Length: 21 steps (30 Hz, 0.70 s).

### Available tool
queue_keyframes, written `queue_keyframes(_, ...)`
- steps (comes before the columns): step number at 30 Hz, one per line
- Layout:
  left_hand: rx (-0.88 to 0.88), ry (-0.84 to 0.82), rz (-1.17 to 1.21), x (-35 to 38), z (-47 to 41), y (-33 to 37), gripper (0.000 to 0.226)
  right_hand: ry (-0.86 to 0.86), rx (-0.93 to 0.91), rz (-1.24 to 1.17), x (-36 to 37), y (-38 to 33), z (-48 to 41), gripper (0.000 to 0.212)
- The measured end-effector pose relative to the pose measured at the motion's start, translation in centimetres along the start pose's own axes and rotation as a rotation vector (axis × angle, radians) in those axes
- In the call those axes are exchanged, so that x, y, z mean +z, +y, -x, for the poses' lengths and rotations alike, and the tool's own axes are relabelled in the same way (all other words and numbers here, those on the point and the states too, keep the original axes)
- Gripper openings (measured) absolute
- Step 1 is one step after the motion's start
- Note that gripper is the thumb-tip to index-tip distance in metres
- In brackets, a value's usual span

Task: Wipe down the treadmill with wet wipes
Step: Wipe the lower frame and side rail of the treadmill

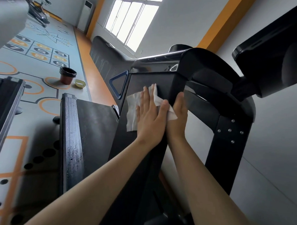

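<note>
flat left hand (150, 115) presses wipe (132, 111) (palm down)

This is a gym: a black treadmill (203, 72), an exercise bike (38, 14) farther back, numbered training squares (42, 52) on the floor (74, 42).

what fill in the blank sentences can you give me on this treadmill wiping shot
1. The left hand presses a ___ wipe flat on the treadmill.
2. The bin on the floor is lined with a ___ bag.
3. Beside the bin sits a small ___ bowl.
Missing words: white; black; yellow
</note>
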State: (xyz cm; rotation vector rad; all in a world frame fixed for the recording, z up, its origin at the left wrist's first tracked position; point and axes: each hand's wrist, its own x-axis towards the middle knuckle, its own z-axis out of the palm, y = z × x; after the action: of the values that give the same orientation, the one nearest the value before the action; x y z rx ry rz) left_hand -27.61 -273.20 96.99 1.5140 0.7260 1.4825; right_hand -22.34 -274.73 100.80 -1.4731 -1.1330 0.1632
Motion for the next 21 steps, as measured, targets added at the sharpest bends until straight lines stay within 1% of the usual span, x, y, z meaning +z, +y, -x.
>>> queue_keyframes(3,0.023,-0.007,0.010,-0.1,0.1,-0.4,0.072,-0.006,0.002,0.013,-0.3,0.2,0.8,0.031)
queue_keyframes(6,0.011,-0.003,-0.005,-0.4,-0.1,-1.5,0.074,0.037,-0.024,0.101,0.1,0.1,1.2,0.038)
queue_keyframes(8,-0.044,-0.009,-0.015,-0.7,-0.4,-2.7,0.074,0.088,0.006,0.089,0.3,0.2,1.4,0.043)
queue_keyframes(10,-0.103,-0.009,-0.033,-1.1,-0.6,-4.1,0.067,0.110,0.026,0.081,0.4,0.3,1.6,0.045)
queue_keyframes(12,-0.158,0.002,-0.046,-1.6,-0.8,-5.5,0.062,0.113,0.031,0.073,0.4,0.3,1.6,0.043)
queue_keyframes(15,-0.271,0.007,-0.003,-2.3,-0.6,-8.1,0.060,0.130,0.037,0.052,0.5,0.3,1.6,0.036)
queue_keyframes(18,-0.402,-0.010,0.007,-2.6,0.8,-9.7,0.058,0.131,0.020,0.015,0.4,0.3,1.7,0.044)
queue_keyframes(21,-0.438,0.011,0.015,-2.5,2.0,-9.6,0.060,0.125,0.020,0.012,0.2,0.5,1.6,0.045)
